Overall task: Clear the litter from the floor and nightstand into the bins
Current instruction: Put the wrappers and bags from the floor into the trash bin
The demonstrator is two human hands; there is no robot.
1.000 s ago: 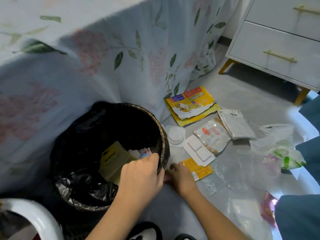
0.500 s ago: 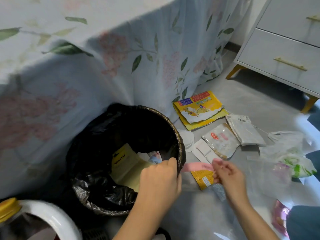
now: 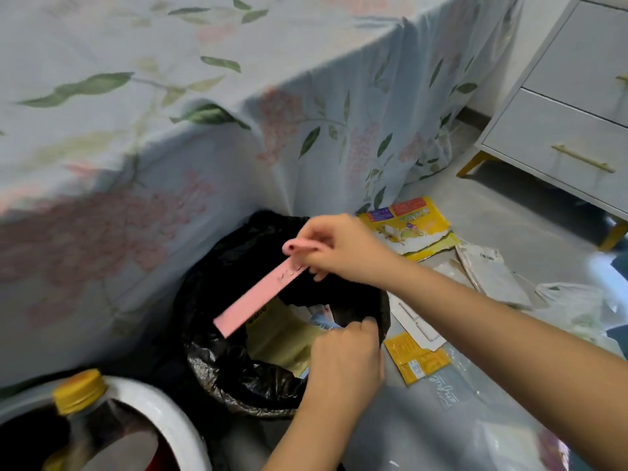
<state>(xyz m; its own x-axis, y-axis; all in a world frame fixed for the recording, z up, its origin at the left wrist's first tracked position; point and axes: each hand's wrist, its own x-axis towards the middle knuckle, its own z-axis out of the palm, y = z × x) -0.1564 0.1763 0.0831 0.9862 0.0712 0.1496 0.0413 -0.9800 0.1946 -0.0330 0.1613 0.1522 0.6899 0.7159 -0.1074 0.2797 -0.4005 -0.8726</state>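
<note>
the right hand (image 3: 343, 248) pinches one end of a pink strip (image 3: 260, 297) at frame centre, over the black-lined bin (image 3: 238, 379). it should let go only once the strip hangs inside the rim. the strip's long axis slants from upper right down to lower left. the left hand (image 3: 343, 362), fingers curled, grips the bin's near rim.

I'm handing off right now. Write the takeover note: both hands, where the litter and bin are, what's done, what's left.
Right hand: pinching a long pink paper strip above the black-lined round bin.
Left hand: gripping the bin's near rim.
Done: yellow paper and scraps lie in the bin.
Left: drop the strip; floor litter remains, including the yellow snack packet, small orange sachet, white wrappers and clear plastic bags.
</note>
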